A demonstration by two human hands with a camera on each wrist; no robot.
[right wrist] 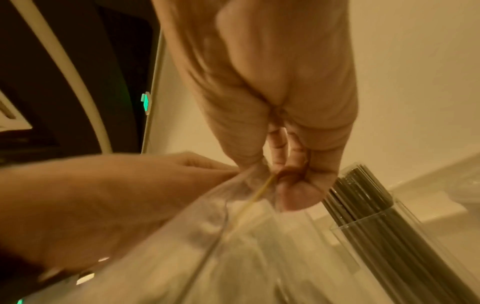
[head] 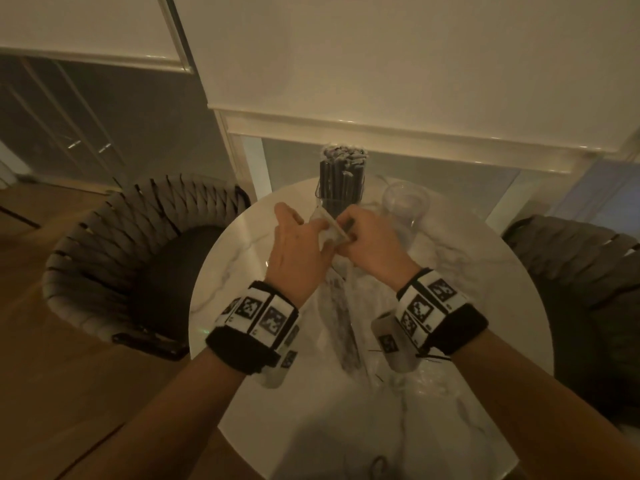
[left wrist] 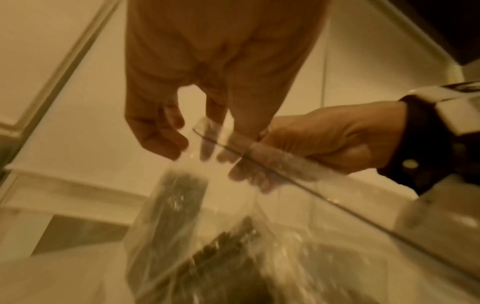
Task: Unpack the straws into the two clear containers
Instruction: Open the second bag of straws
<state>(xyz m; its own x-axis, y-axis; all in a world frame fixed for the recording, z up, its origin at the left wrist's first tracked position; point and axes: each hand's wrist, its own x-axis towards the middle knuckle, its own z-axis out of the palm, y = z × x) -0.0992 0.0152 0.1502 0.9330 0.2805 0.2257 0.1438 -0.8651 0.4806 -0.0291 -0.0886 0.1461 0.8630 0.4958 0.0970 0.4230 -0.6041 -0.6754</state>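
A clear plastic bag (head: 341,317) of black straws hangs from my two hands down onto the round marble table (head: 235,271). My left hand (head: 298,244) pinches the bag's top edge from the left. My right hand (head: 363,237) pinches the same edge from the right, thumb against curled fingers (right wrist: 298,191). The bag's film (left wrist: 207,236) is stretched between the hands, and the straw ends inside show blurred. Behind the hands stands a clear container (head: 341,181) packed with upright black straws. To its right is a second clear container (head: 405,206), which holds nothing.
One woven chair (head: 138,258) stands left of the table and another (head: 571,271) to the right. A white wall and ledge (head: 381,129) rise close behind. Crumpled clear plastic (head: 426,379) lies near my right wrist.
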